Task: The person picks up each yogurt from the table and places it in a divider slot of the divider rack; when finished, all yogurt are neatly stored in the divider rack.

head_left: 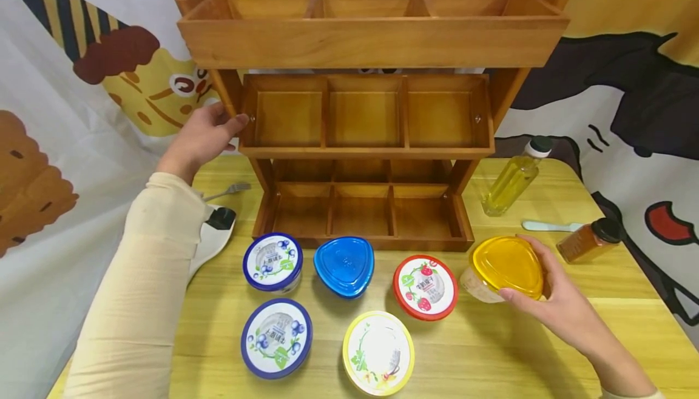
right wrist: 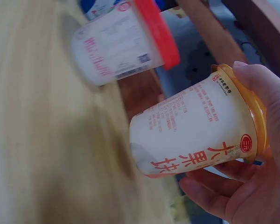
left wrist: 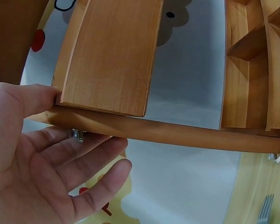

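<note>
At the left side of a three-tier wooden rack (head_left: 371, 44), my left hand (head_left: 203, 135) grips the upright post. The left wrist view shows the thumb on one side of that post (left wrist: 177, 132) and the fingers behind it. My right hand (head_left: 557, 296) holds a cup with a gold lid (head_left: 508, 265), thumb and fingers around its rim. In the right wrist view this cup (right wrist: 191, 126) is tilted, its pale side printed with red characters. Just left of it stands a red-lidded cup (head_left: 425, 287).
Two blueberry cups (head_left: 273, 261), a blue-lidded cup (head_left: 345, 267) and a yellow-rimmed cup (head_left: 378, 353) stand before the rack. An oil bottle (head_left: 513, 181), a spice jar (head_left: 590, 240) and a light-handled utensil (head_left: 551, 226) are at right. Left lie a fork (head_left: 229, 190) and a white utensil (head_left: 210, 241).
</note>
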Available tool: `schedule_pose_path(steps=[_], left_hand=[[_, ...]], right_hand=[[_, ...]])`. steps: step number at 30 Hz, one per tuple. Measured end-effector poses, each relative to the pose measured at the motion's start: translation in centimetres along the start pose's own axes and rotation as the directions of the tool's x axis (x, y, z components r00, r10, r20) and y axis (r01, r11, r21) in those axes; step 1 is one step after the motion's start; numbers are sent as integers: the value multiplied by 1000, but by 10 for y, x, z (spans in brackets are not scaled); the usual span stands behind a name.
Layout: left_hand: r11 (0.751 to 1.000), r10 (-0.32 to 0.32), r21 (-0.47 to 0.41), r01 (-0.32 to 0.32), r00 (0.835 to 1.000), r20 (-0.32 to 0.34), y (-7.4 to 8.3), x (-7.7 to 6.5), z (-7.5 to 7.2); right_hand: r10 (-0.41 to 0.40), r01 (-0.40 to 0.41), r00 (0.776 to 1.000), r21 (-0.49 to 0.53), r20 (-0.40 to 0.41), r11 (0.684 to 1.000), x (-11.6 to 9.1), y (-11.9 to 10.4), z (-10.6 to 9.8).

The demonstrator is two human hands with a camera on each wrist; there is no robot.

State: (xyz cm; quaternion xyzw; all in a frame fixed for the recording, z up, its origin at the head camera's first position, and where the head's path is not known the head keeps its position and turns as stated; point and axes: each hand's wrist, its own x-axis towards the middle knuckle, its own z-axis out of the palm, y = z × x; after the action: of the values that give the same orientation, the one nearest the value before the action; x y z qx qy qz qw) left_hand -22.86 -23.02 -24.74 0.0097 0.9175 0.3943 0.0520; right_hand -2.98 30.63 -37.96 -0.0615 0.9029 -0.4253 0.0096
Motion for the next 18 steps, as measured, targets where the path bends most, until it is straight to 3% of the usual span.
schedule_pose_path(steps=[6,13,18], left_hand=[[1000,-2,6,2,1000,3,0,-1,-1],[1000,-20,13,20,1000,6,1,-2,-1],[999,-27,17,27,1000,5,1,-1,-1]], right_hand=[[-44,45,998,9,-53,999,6,-17,-12],[-133,136,986,28,-102,990,26,-37,-16],[-145,149,984,31,-104,988,42,-50,-16]])
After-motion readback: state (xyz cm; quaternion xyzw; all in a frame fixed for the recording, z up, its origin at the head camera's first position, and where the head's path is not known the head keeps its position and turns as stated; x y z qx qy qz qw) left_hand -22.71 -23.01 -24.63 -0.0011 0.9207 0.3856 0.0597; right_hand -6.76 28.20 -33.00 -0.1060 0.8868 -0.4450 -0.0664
